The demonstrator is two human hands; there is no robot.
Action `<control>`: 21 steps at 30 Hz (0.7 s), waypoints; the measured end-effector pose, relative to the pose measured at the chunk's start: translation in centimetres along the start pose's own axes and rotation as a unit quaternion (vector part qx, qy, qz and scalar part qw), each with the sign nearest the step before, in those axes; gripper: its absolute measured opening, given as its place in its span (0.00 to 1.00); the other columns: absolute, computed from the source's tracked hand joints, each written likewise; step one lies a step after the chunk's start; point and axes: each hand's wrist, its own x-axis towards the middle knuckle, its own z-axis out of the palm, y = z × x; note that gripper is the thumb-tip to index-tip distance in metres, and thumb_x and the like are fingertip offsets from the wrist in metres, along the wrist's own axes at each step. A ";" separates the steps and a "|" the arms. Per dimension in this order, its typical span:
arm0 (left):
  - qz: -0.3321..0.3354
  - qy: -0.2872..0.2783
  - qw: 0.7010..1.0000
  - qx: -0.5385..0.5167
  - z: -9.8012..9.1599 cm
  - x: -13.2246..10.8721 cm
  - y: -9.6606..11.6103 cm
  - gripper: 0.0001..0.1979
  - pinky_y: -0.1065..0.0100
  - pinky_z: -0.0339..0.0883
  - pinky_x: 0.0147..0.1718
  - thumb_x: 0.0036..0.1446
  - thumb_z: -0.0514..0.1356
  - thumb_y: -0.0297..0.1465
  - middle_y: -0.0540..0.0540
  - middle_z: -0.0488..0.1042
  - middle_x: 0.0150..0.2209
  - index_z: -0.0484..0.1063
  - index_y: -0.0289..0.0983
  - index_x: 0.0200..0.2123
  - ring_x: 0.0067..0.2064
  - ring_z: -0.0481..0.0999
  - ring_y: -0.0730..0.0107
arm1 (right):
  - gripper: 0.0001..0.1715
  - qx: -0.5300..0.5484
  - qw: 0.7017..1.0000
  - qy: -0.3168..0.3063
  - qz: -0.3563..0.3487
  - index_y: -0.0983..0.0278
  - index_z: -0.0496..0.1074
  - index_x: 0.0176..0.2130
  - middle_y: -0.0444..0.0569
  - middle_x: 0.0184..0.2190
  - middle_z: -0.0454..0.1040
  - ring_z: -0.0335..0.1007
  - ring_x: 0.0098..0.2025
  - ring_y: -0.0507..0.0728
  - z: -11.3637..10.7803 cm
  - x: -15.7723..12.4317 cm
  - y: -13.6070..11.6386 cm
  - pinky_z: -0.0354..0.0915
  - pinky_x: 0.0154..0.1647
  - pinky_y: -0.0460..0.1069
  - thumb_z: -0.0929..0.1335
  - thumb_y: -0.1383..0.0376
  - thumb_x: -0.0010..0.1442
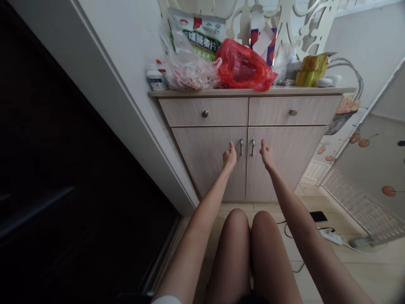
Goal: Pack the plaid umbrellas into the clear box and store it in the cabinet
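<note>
Beige floor tiles [240,207] run up to a low wood-grain cabinet [205,164], with a dark door panel [63,147] in a white frame [126,93] on the left and a white carved screen [303,25] rising behind the cabinet top. The cabinet has two drawers [202,112], each with one round metal knob [205,114], and below them two doors [284,160], each with one upright metal bar handle [241,147]. On top sit one red plastic bag [243,65], one clear plastic bag [190,71] of pinkish contents, one green-and-white printed package [198,36], one small white tub [156,79] and one yellow packet [310,69]. On the floor to the right lie one black phone [318,216] and one white power strip [330,236] with a dark cable [286,231]. The person sits with two bare knees [237,228] pointing at the cabinet and both arms stretched forward. The left hand [230,157] is just beside the left door's handle, the right hand [267,155] is near the other door handle [252,147], and both thumbs point up. Neither hand touches a handle, and both are relaxed and half-open, grasping nothing
</note>
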 end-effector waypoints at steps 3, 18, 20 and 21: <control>0.072 0.043 0.995 0.053 1.5 0.9 -0.2 0.22 0.68 0.64 0.36 0.65 0.52 0.49 0.42 0.77 0.34 0.73 0.38 0.32 0.37 0.76 0.64 | 0.41 -0.062 0.993 0.047 -0.084 0.64 0.72 0.34 0.55 0.33 0.76 0.72 0.38 0.62 1.6 0.3 0.8 0.64 0.39 0.53 0.55 0.33 0.59; 0.109 0.097 0.975 0.165 3.9 -0.4 -0.3 0.12 0.63 0.62 0.45 0.65 0.56 0.33 0.36 0.80 0.42 0.80 0.35 0.41 0.45 0.76 0.58 | 0.26 -0.127 0.978 0.115 -0.122 0.65 0.73 0.40 0.58 0.40 0.77 0.72 0.39 0.60 4.1 -0.9 1.2 0.63 0.41 0.52 0.57 0.49 0.68; 0.120 0.098 0.973 0.171 3.2 -1.5 -0.5 0.12 0.62 0.62 0.45 0.64 0.57 0.33 0.36 0.80 0.41 0.80 0.35 0.40 0.45 0.75 0.57 | 0.26 -0.127 0.978 0.106 -0.127 0.65 0.72 0.41 0.58 0.40 0.77 0.72 0.39 0.60 3.2 -2.1 1.2 0.62 0.40 0.51 0.57 0.50 0.68; 0.129 0.100 0.972 0.172 2.8 -2.1 -0.7 0.12 0.62 0.62 0.45 0.64 0.57 0.33 0.37 0.81 0.40 0.80 0.35 0.39 0.44 0.75 0.57 | 0.25 -0.127 0.978 0.101 -0.132 0.65 0.72 0.41 0.58 0.40 0.77 0.72 0.39 0.59 2.6 -2.9 1.2 0.62 0.40 0.51 0.57 0.50 0.68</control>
